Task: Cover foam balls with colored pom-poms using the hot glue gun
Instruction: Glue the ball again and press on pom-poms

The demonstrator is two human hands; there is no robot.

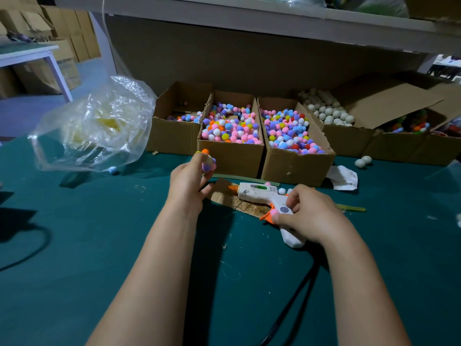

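Pinching a foam ball between thumb and fingertips, the person's left hand holds it up off the green table; orange, purple and white pom-poms already stick to part of it. The right hand curls its fingers round the handle of the hot glue gun, which lies on its side on a cardboard scrap, orange nozzle aimed toward the left hand. A pink pom-pom sits at the right fingertips beside the orange trigger; whether it is pinched I cannot tell. A black cord runs back between the two forearms.

Just beyond the hands stand two open pom-pom boxes, heaped with mixed colours. Farther off past the right hand is a box of white foam balls, with two loose foam balls on the table near it. A crumpled clear plastic bag sits beyond and outside the left hand.
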